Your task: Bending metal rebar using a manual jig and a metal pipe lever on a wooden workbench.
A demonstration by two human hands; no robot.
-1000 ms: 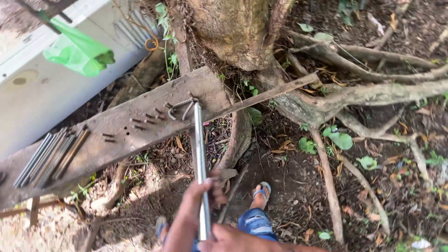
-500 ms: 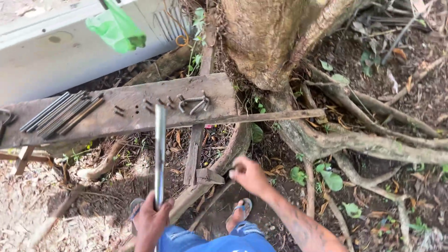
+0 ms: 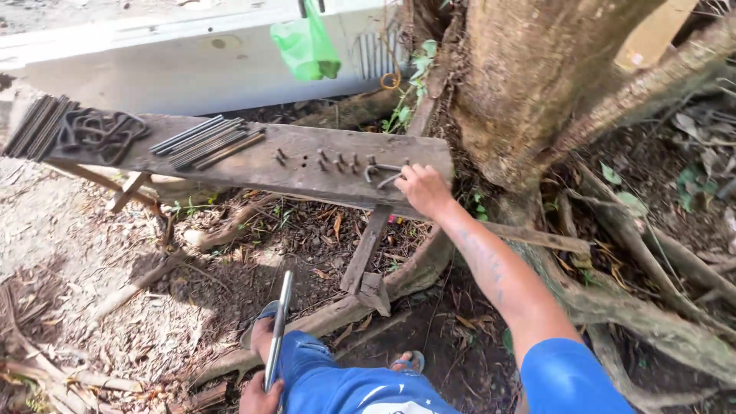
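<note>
The right hand point(image 3: 424, 189) now lies at the right end of the plank point(image 3: 253, 157), centre of the frame, its grip closing over a bent rod point(image 3: 381, 172) beside the row of pegs point(image 3: 337, 161); whether the fingers have fully pinched it I cannot tell. Half a second ago this hand hung lower, over the roots, so it has reached up to the tabletop. The left hand point(image 3: 259, 395), at the bottom edge, has its grip pressed around the lower end of a steel pipe point(image 3: 278, 328), which leans up and slightly right. Earlier the pipe stood higher, near the plank; now it is dropped beside the knee, well apart from the pegs. So the bending work looks paused while the right hand deals with the rod at the pegs.

A bundle of straight rods point(image 3: 203, 140) lies left of the pegs, and bent stirrups point(image 3: 100, 134) are piled at the upper left. A green bag point(image 3: 307, 47) hangs at top centre, and the tree trunk point(image 3: 537, 84) fills the upper right.
</note>
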